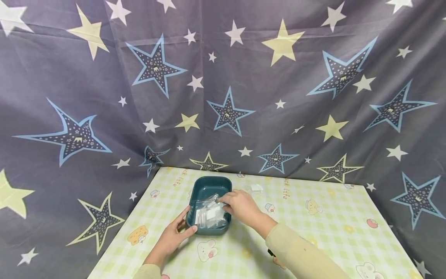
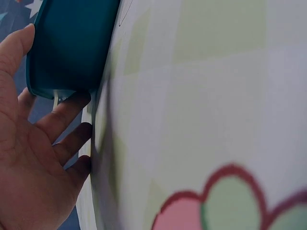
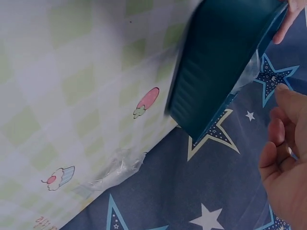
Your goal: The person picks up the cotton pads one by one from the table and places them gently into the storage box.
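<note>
A dark teal rectangular tub (image 1: 212, 184) stands on the table. Several clear plastic bags (image 1: 210, 217) with white pieces inside fill its near part, and one pokes above the rim in the right wrist view. My left hand (image 1: 174, 234) rests against the tub's near left corner, thumb at the front rim and fairly straight fingers along the left side. Over the right rim is my right hand (image 1: 242, 207), its bent fingertips overlapping the bags from above. In the right wrist view the right hand (image 3: 288, 148) has curled fingers; I cannot tell whether they pinch a bag.
Another clear bag (image 1: 256, 188) with a white piece lies on the table, right of the tub near the back. A green-and-white checked cloth (image 1: 320, 232) with cartoon prints covers the table. Behind its back edge hangs a dark star-patterned curtain (image 1: 181, 112).
</note>
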A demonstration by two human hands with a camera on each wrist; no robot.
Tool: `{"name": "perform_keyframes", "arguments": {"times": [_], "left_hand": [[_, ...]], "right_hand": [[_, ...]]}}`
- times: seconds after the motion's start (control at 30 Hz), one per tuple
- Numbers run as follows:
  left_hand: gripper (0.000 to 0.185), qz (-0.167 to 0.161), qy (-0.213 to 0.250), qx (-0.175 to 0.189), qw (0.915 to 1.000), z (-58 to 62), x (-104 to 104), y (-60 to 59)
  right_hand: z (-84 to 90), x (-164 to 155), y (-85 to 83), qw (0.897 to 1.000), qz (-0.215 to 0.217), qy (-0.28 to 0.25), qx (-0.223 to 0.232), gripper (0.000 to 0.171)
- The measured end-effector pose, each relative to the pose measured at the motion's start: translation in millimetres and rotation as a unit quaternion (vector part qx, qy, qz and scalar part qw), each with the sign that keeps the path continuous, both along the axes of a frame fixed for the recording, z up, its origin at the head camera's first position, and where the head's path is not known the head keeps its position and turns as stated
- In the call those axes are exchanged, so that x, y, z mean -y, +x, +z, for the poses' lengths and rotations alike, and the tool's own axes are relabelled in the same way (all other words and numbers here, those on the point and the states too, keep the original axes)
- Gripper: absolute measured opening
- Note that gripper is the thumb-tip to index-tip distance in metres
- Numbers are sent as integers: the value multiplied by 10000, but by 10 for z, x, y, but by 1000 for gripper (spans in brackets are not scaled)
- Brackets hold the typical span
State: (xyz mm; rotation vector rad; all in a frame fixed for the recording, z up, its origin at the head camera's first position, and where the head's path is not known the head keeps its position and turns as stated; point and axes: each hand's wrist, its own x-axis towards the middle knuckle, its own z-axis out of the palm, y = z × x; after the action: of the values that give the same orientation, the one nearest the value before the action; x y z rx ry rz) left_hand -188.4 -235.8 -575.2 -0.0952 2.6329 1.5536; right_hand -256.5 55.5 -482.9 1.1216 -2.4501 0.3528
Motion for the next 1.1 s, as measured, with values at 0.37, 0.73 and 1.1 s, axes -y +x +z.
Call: {"name": "perform_keyframes", "arguments": {"times": [0.37,0.73,1.1], "left_hand": [[87,-26,61,0,10000,-41,46,-2],[86,-37,64,-15,10000,-30,12,-4],[85,3,29,-59,10000,-35,8,3]], "right_hand": [[-1,-110,-1,10000,-18,-85,-39,30],[73,-413,-54,9987,-439,-254,-23,29],[-115,-932,-265,9824,-1539,-615,865,31]]}}
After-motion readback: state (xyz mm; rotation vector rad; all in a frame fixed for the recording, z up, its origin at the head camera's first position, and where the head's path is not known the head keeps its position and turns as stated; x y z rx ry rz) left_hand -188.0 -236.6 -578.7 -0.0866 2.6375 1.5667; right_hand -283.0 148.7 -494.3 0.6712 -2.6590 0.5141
